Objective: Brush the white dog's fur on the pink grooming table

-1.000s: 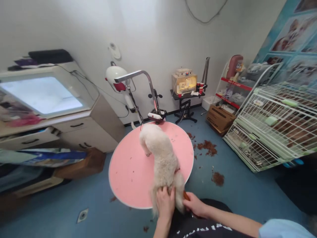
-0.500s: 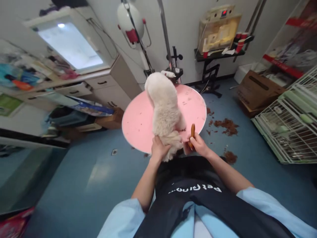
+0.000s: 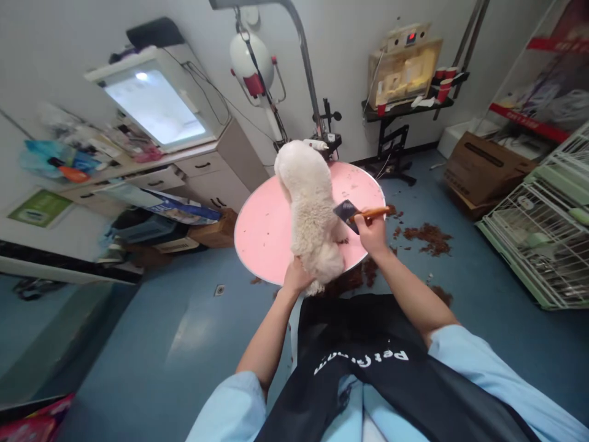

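A white curly-coated dog [image 3: 313, 215] stands lengthwise on a round pink grooming table [image 3: 262, 227]. My left hand [image 3: 297, 276] is closed on the left side of its near end, with the fingertips partly buried in fur. To the dog's right, my right hand [image 3: 372, 234] grips the wooden handle of a slicker brush [image 3: 350, 215]. The brush's dark rectangular head is beside the dog's flank; whether it touches the coat I cannot tell.
Clumps of brown hair [image 3: 427, 236] lie on the blue floor. A grooming arm [image 3: 306, 67] rises behind the table. Wire cages [image 3: 538, 239] and a cardboard box [image 3: 488, 166] stand at right, a drawer cabinet [image 3: 202, 166] at left.
My right hand has lifted the brush away from the near end, up along the dog's right side, and turned it. The fur at the near end is no longer pulled out by my left hand.
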